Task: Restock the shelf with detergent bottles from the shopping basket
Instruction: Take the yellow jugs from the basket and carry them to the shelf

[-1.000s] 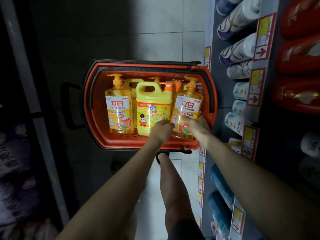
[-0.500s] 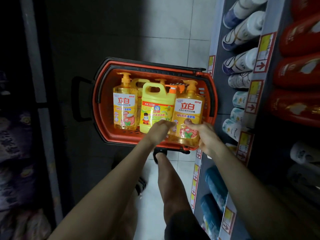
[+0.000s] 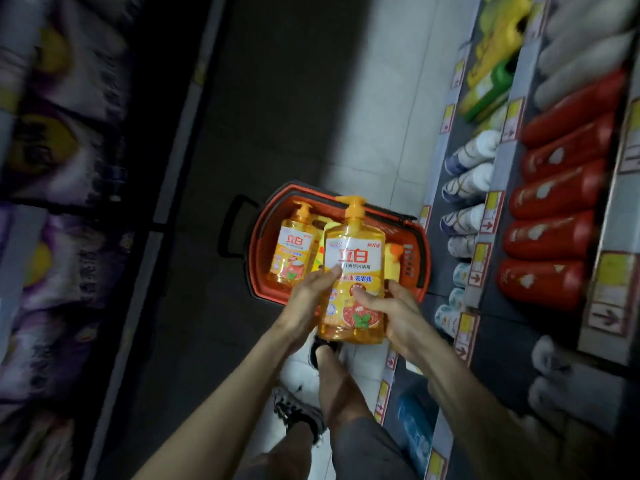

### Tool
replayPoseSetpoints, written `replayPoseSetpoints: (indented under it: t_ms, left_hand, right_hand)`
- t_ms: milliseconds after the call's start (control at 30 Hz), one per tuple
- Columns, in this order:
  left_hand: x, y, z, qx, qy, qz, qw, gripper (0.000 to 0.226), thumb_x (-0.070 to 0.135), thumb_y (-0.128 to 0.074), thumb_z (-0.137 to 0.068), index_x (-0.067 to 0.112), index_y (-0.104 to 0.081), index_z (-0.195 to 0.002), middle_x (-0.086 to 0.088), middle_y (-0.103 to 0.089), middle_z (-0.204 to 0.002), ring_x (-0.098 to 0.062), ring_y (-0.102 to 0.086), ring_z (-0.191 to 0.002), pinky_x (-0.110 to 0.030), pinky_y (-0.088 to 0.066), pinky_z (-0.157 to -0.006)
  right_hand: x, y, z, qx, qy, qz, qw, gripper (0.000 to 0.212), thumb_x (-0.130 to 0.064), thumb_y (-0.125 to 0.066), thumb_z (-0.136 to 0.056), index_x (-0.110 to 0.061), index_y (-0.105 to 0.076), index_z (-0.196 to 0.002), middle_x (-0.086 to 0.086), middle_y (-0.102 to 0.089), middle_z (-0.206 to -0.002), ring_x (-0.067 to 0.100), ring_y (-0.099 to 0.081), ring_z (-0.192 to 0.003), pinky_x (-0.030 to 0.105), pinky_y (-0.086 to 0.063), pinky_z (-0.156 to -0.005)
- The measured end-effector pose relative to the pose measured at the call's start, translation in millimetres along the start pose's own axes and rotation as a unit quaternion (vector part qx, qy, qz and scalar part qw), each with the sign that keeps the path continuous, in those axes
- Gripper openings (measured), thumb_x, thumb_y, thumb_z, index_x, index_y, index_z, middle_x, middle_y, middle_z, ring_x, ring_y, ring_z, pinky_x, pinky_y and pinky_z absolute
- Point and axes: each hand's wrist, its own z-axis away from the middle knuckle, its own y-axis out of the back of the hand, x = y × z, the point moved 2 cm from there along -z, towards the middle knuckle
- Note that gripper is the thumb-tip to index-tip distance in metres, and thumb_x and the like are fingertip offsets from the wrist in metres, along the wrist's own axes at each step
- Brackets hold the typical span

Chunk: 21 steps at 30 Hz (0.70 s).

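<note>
1. My right hand (image 3: 391,313) grips the lower right side of the orange detergent bottle (image 3: 353,251). The thumb lies across the front label and the fingers curl round the far side.
2. My left hand (image 3: 310,299) clasps the bottle's left side with the thumb tip on the label. The other fingers are hidden behind the bottle, so I cannot tell how far they curl.
3. The bottle is upright with its pump on top. I hold it clear of the shopping basket (image 3: 258,237), over the basket's near edge.
4. A second orange bottle (image 3: 292,251) stands at the basket's left side. A yellow jug (image 3: 393,270) shows partly behind the held bottle.
5. The basket sits on the floor just beside the shelf (image 3: 498,337), whose tiers carry red bottles (image 3: 554,237).
</note>
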Motion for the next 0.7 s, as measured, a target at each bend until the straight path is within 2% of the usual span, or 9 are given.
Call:
replayPoseSetpoints:
  t_ms: [67, 167, 267, 367, 433, 500, 533, 700]
  left_hand:
    - [13.0, 6.1, 39.8, 0.017, -0.026, 0.011, 0.999, 0.060, 0.043, -0.078, -0.094, 0.005, -0.064, -0.138, -0.020, -0.070, -0.135, -0.041, -0.066, -0.128, -0.063, -0.043, -0.116]
    - [29.2, 10.5, 111.2, 0.043, -0.072, 0.017, 0.996, 0.050, 0.033, -0.075, -0.098, 0.003, -0.065, -0.136, -0.022, -0.070, -0.133, -0.043, -0.066, -0.126, -0.064, -0.043, -0.116]
    - [42.3, 15.6, 181.5, 0.074, -0.124, 0.023, 0.989, 0.040, 0.024, -0.069, -0.100, -0.001, -0.065, -0.131, -0.024, -0.074, -0.125, -0.046, -0.068, -0.120, -0.063, -0.050, -0.109]
    - [56.5, 24.7, 263.6, 0.091, -0.181, 0.016, 0.979, 0.039, 0.025, -0.065, -0.098, 0.001, -0.066, -0.128, -0.021, -0.076, -0.121, -0.044, -0.071, -0.117, -0.057, -0.055, -0.104]
    - [62.9, 34.2, 315.2, 0.100, -0.220, 0.003, 0.970, 0.038, 0.027, -0.065, -0.097, 0.005, -0.066, -0.128, -0.016, -0.078, -0.119, -0.036, -0.075, -0.112, -0.050, -0.062, -0.096]
    - [66.6, 46.3, 363.5, 0.118, -0.261, -0.013, 0.958, 0.034, 0.026, -0.063, -0.100, 0.009, -0.066, -0.129, -0.010, -0.079, -0.117, -0.028, -0.077, -0.107, -0.036, -0.065, -0.083]
    - [66.8, 52.6, 386.5, 0.127, -0.281, -0.023, 0.951, 0.034, 0.026, -0.062, -0.102, 0.011, -0.065, -0.131, -0.007, -0.079, -0.118, -0.026, -0.077, -0.108, -0.032, -0.064, -0.081]
    - [58.3, 79.5, 491.5, 0.183, -0.372, -0.028, 0.910, 0.035, 0.028, -0.058, -0.105, 0.018, -0.059, -0.139, -0.003, -0.076, -0.127, -0.022, -0.074, -0.116, -0.036, -0.063, -0.092]
  right_hand:
    - [-13.0, -22.2, 31.6, -0.015, 0.018, 0.021, 0.999, 0.059, -0.020, -0.088, -0.077, -0.015, -0.067, -0.132, 0.005, -0.079, -0.119, 0.028, -0.077, -0.110, 0.051, -0.058, -0.100]
    - [-25.5, -56.6, 84.8, -0.061, 0.043, 0.061, 0.995, 0.055, -0.016, -0.087, -0.082, -0.014, -0.066, -0.133, 0.007, -0.079, -0.121, 0.029, -0.076, -0.112, 0.051, -0.057, -0.101]
    - [-31.7, -91.3, 132.5, -0.090, 0.073, 0.112, 0.987, 0.064, -0.024, -0.093, -0.075, -0.014, -0.067, -0.132, 0.007, -0.079, -0.121, 0.028, -0.076, -0.112, 0.052, -0.056, -0.105]
    - [-38.1, -136.3, 187.8, -0.139, 0.111, 0.169, 0.969, 0.056, -0.027, -0.089, -0.081, -0.017, -0.068, -0.132, 0.005, -0.078, -0.122, 0.026, -0.075, -0.114, 0.050, -0.056, -0.106]
    - [-40.8, -166.1, 222.7, -0.168, 0.131, 0.205, 0.955, 0.051, -0.025, -0.084, -0.085, -0.017, -0.067, -0.132, 0.005, -0.078, -0.122, 0.025, -0.075, -0.115, 0.050, -0.055, -0.107]
    - [-41.7, -195.1, 254.9, -0.195, 0.156, 0.238, 0.939, 0.053, -0.028, -0.086, -0.084, -0.017, -0.066, -0.132, 0.003, -0.079, -0.121, 0.023, -0.075, -0.114, 0.050, -0.055, -0.108]
    - [-41.1, -209.5, 270.2, -0.205, 0.170, 0.253, 0.930, 0.057, -0.030, -0.089, -0.082, -0.018, -0.066, -0.132, 0.003, -0.079, -0.121, 0.022, -0.075, -0.114, 0.051, -0.055, -0.108]
    - [-32.8, -285.0, 341.7, -0.271, 0.233, 0.309, 0.882, 0.064, -0.037, -0.090, -0.080, -0.018, -0.064, -0.135, 0.004, -0.078, -0.123, 0.023, -0.074, -0.116, 0.053, -0.055, -0.107]
